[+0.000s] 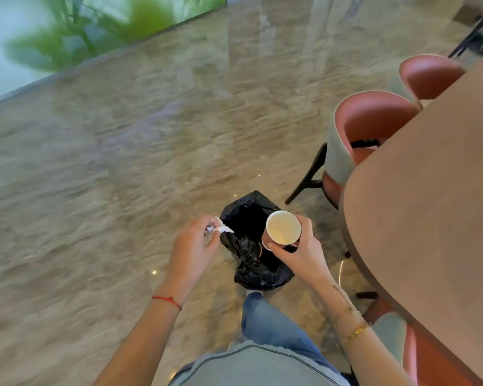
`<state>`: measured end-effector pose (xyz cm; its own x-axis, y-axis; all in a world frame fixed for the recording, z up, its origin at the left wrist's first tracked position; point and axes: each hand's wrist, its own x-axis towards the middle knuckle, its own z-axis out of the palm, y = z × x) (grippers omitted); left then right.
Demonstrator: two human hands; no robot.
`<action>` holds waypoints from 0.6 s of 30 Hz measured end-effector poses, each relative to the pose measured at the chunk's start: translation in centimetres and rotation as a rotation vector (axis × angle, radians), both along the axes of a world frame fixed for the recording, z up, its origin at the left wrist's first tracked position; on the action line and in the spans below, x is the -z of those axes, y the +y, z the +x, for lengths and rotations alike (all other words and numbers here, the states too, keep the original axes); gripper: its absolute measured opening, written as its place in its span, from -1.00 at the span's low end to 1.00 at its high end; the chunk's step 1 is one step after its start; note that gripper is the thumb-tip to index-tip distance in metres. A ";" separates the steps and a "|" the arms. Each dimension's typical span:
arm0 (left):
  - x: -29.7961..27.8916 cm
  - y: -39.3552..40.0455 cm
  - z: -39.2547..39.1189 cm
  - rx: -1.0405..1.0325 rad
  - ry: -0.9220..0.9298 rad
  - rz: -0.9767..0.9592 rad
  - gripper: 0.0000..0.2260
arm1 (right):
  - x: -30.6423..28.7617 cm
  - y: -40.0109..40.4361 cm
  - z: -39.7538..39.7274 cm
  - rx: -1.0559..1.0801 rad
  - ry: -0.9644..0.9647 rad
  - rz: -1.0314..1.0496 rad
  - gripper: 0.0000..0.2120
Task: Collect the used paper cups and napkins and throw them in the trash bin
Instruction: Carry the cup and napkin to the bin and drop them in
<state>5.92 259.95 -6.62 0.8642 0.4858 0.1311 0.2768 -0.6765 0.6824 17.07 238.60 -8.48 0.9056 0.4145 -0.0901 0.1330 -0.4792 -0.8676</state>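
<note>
The right hand point(299, 246) grips a paper cup point(282, 228), fingers point(304, 222) curled round its wall and thumb at the near side. The cup is tilted, mouth toward the camera, its pale interior visible; it sits directly above the open trash bin point(253, 240). The bin stands on the marble floor point(123, 162) and is lined with a black bag. The left hand point(193, 243) pinches a crumpled white napkin point(221, 229) between thumb and fingertips, at the bin's left rim. A brown surface point(430, 204) lies to the right, with two pink chairs point(368, 129) pushed against its far edge
</note>
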 end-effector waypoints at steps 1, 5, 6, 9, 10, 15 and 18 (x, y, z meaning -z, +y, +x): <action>0.3 0.5 1.6 0.013 0.007 0.001 -0.86 | 0.4 0.5 1.2 0.015 0.010 -0.012 -0.29; 1.8 2.3 8.0 0.075 0.054 0.007 -0.89 | 1.8 1.8 6.0 0.052 0.063 -0.075 -0.29; 2.1 2.6 9.5 0.084 0.082 0.003 -0.90 | 2.2 2.1 7.1 0.060 0.086 -0.088 -0.29; 3.4 3.7 13.5 0.105 0.139 0.022 -0.90 | 3.4 2.9 10.4 0.071 0.137 -0.124 -0.31; 3.9 4.0 14.8 0.114 0.153 0.011 -0.90 | 3.9 3.2 11.3 0.070 0.147 -0.141 -0.32; 6.1 5.1 19.5 0.164 0.225 -0.048 -0.95 | 6.4 5.0 14.2 0.066 0.221 -0.211 -0.34; 7.9 5.3 21.0 0.239 0.312 -0.083 -0.88 | 8.3 6.0 14.9 0.088 0.305 -0.225 -0.29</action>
